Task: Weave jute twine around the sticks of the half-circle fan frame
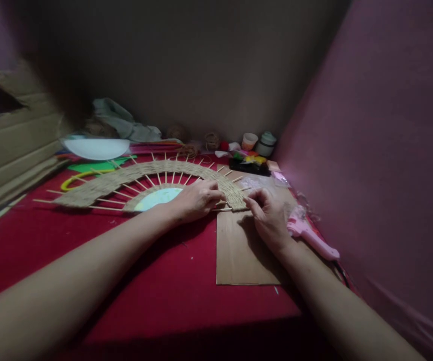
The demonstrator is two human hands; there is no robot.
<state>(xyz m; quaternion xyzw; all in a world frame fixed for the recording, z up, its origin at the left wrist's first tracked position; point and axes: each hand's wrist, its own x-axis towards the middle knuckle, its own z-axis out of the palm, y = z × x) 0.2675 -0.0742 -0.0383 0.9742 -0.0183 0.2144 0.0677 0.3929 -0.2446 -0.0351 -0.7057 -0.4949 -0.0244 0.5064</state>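
A half-round fan frame of thin wooden sticks, with a wide woven twine band, lies on the red cloth. Its small inner half-disc is pale green and blue. My left hand rests over the fan's right half, fingers curled at a stick and the band's inner edge. At the band's right end, my right hand has thumb and forefinger pinched together by the outer edge; whatever lies between the fingertips is too small to make out. Beneath that end is a brown board.
A pink glue gun lies right of my right hand, beside the pink wall. Along the back are a white plate, twine balls, a paper cup and a lidded jar. Cardboard stands at left.
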